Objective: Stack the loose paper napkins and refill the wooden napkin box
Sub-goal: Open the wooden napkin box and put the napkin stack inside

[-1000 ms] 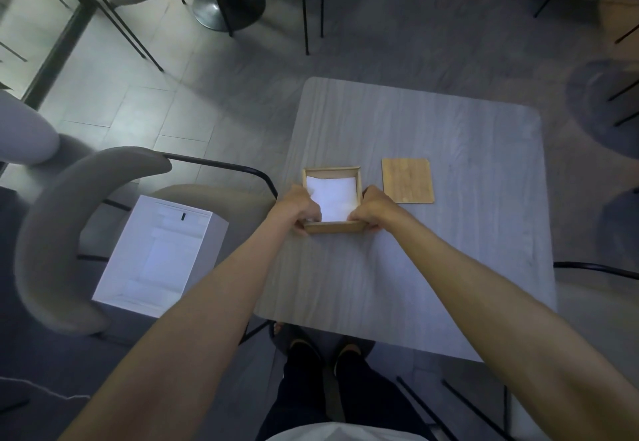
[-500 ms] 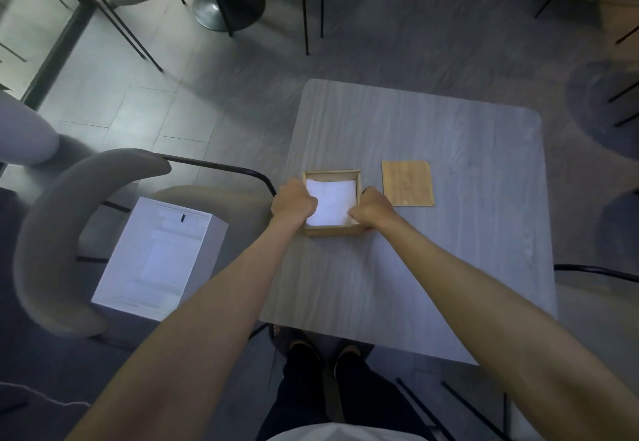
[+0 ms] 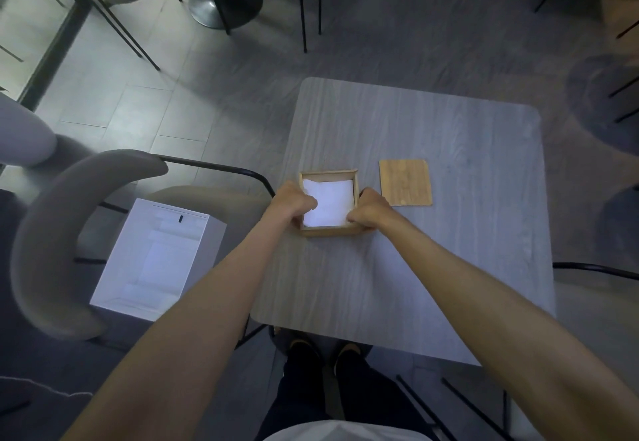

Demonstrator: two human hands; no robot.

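A square wooden napkin box [image 3: 328, 174] stands open on the grey table [image 3: 449, 136], with a stack of white paper napkins [image 3: 332, 200] lying inside it. My left hand [image 3: 290, 204] grips the box's left side, thumb curled over the rim onto the napkins. My right hand [image 3: 371, 212] grips the right near corner the same way, thumb on the napkins' near edge. A flat wooden lid [image 3: 405, 182] lies on the table just right of the box.
A white open carton [image 3: 155, 257] sits on the seat of a grey curved-back chair [image 3: 45, 240] to my left. More chairs and a round table base [image 3: 224, 1] stand beyond the table. Another chair's black frame [image 3: 594, 268] is at the right.
Both hands and the box have shifted slightly away from me along the table; my thumbs now reach further over the rim onto the napkins.
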